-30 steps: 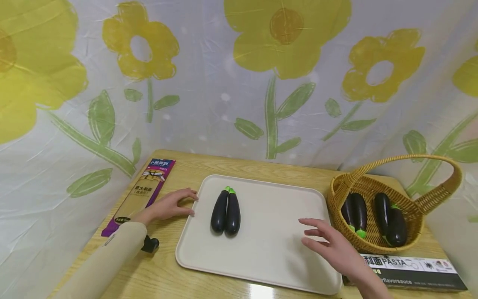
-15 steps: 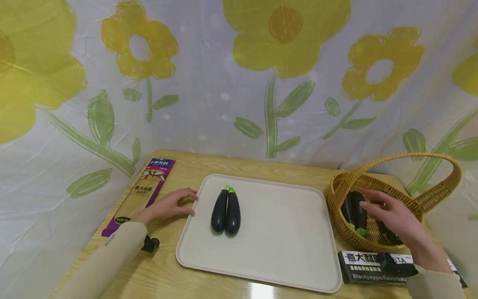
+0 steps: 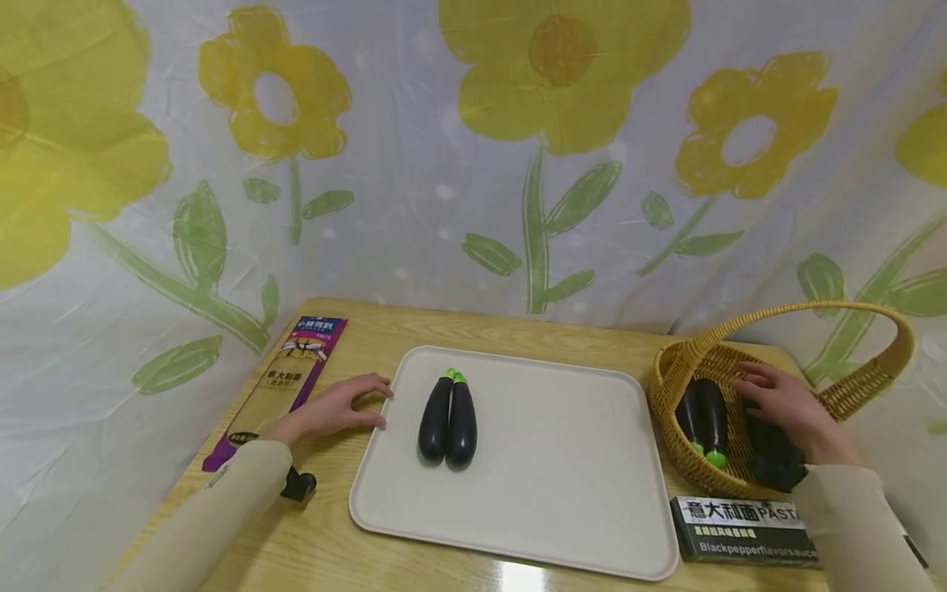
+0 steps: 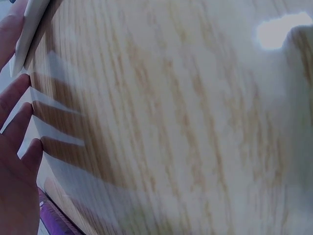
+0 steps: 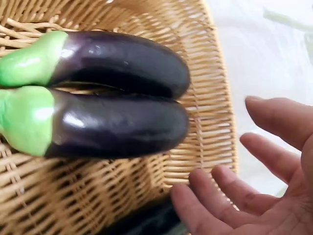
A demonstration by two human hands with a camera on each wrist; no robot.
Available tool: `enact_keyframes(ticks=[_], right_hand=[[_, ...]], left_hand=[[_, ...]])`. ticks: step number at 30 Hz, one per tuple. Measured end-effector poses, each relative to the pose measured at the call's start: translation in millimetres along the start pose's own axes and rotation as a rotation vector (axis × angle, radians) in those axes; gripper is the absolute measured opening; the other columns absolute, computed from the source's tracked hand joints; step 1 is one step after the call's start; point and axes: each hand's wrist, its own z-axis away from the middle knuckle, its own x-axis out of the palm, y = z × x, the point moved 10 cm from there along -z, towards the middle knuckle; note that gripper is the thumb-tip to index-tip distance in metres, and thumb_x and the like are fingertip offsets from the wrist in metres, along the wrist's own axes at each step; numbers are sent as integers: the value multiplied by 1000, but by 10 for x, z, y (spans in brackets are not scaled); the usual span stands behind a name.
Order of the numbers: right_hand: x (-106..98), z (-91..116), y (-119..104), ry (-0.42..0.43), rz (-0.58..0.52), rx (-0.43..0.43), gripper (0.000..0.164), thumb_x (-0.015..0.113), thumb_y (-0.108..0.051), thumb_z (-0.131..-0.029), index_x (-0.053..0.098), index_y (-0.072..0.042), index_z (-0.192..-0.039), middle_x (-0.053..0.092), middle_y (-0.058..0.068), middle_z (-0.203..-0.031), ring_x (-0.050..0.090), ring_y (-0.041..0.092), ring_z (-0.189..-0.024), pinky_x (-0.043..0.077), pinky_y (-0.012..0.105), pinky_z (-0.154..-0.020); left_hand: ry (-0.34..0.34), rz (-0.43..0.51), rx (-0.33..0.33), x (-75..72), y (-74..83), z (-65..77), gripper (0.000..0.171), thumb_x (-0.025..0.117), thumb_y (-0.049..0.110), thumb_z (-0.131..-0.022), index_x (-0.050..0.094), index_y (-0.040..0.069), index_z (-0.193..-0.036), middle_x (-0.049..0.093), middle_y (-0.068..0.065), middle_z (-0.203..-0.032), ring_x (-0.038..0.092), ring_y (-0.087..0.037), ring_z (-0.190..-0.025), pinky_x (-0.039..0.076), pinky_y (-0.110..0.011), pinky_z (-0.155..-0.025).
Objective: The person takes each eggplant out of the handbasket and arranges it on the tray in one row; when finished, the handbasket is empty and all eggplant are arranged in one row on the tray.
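Note:
My left hand lies at the left rim of a beige tray, thumb and fingertips at its edge. On the tray two eggplants lie side by side, green stems away from me. My right hand is inside the wicker basket, over the eggplants on its right side, which it mostly hides. Its fingers are loosely spread in the right wrist view, with part of a dark eggplant below them. Two more eggplants lie together in the basket's left half, apart from the hand.
A purple pasta packet lies left of the tray on the wooden table. A black pasta box sits in front of the basket. The basket's tall handle arches over it. A flowered curtain hangs behind.
My right hand has moved right from above the tray into the basket, then further over its right-hand eggplants. My left hand has stayed at the tray's edge.

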Motion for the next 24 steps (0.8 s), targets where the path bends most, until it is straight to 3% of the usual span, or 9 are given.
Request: enact_keyframes(ticks=[2,5,9,14,19,24], right_hand=[[58,-26,-7,-18,0,-8,68,42,-31,-106,16,16,-147,25,45,-144,41,53,-126,50,53,-93],[143,-49,-17,-44,4,-17,61,48,-26,-104,28,17,-143,38,42,-139,59,32,-110,55,44,-85],[225,-75,16,-79,-22,-10,52,55,-21,-101,42,16,-135,56,29,-127,58,8,-91,56,34,-74],[304,-78,68,-148,-81,13,47,51,-16,-102,41,15,-136,55,23,-125,60,13,-88,55,37,-73],[357,-95,122,-184,-146,52,53,54,-17,-101,35,13,-141,52,20,-122,61,17,-88,56,40,-74],[403,-97,147,-212,-150,77,59,55,-18,-101,29,8,-147,42,28,-129,56,19,-88,54,41,-73]], left_hand=[[-1,-2,-3,7,-15,5,44,75,38,-86,62,18,-123,49,-16,-143,36,-41,-138,25,-59,-113],[-1,-6,-1,10,-19,5,43,75,39,-86,62,19,-122,49,-16,-143,36,-40,-138,25,-59,-113],[1,-8,3,4,-4,2,43,75,38,-86,62,19,-122,49,-16,-143,36,-40,-138,25,-59,-113],[0,-10,-1,-1,1,5,43,75,38,-86,62,19,-123,49,-17,-143,35,-41,-138,25,-59,-113],[2,-7,-3,-5,1,8,44,75,38,-86,62,19,-123,48,-17,-144,35,-41,-139,25,-59,-113],[1,-6,-1,1,-7,5,44,75,38,-86,62,19,-124,48,-17,-144,35,-41,-138,25,-59,-113]])
